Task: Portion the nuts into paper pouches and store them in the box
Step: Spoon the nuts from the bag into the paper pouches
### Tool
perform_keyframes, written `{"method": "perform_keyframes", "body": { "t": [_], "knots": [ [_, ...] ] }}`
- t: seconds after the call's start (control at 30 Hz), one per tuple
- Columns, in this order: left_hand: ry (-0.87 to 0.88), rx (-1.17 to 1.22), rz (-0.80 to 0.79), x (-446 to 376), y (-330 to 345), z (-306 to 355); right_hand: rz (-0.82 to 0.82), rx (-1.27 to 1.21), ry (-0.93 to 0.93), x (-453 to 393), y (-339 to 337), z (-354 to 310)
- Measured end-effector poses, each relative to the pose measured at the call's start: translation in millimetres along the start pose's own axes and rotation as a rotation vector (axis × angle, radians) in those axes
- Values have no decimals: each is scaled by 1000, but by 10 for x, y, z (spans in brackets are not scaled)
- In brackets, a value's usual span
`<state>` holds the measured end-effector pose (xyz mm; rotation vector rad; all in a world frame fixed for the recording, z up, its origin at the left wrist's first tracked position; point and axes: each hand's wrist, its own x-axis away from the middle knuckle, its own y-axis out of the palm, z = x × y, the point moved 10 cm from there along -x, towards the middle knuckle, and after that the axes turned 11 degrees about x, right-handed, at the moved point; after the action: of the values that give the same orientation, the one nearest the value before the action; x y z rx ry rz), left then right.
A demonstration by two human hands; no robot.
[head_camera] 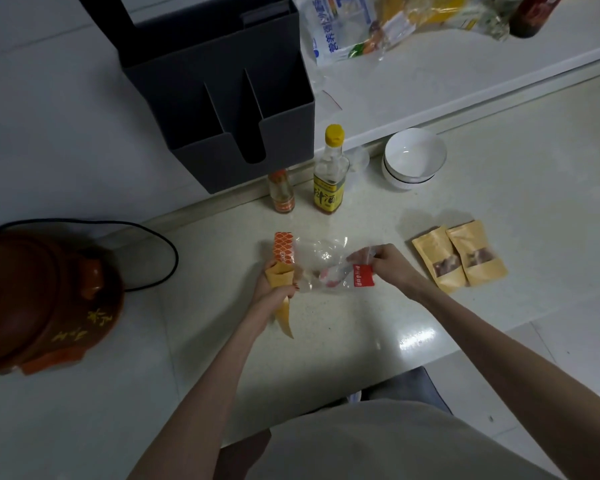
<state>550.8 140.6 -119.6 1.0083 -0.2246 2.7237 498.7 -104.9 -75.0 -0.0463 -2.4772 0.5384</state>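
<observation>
Head view: nearest me, the left hand [274,287] grips a kraft paper pouch [280,289] by its open top, while the right hand [392,263] pinches the far end of a clear plastic nut bag [321,263], tipped toward that pouch. I'd worry the floppy bag mouth slips off the narrow opening and nuts spill across the surface [343,341]. Just beside the right hand lie two filled pouches [459,259], and farther back, behind the yellow-capped bottle [329,171] and white bowls [413,161], stands the grey box [222,109].
</observation>
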Motion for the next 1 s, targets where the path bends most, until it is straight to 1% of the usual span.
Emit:
{"method": "perform_keyframes", "body": {
  "t": [0.03,0.07,0.17,0.23,0.3,0.4,0.57,0.73,0.9,1.0],
  "knots": [
    [-3,-7,-8,6,15,-15,-10,52,-32,-20,39,-32],
    [-5,4,1,6,9,-27,17,88,-51,-38,44,-62],
    [-13,64,8,3,-16,-66,204,160,-70,-43,-65,-151],
    [-25,93,-9,12,-2,-102,243,250,-107,-45,-59,-219],
    [-30,134,-3,3,3,-135,220,339,-149,-60,23,-256],
    [-39,115,-5,-34,4,-182,206,413,-140,-106,99,-249],
    [-66,126,17,-94,-27,-226,196,459,-149,-172,207,-296],
    [-103,69,-22,-164,-29,-283,159,526,-107,-286,326,-278],
    [-151,104,-19,-205,-53,-318,111,500,-66,-386,398,-247],
    [-202,94,-58,-212,-41,-365,94,469,-25,-449,427,-205]
  ]
}}
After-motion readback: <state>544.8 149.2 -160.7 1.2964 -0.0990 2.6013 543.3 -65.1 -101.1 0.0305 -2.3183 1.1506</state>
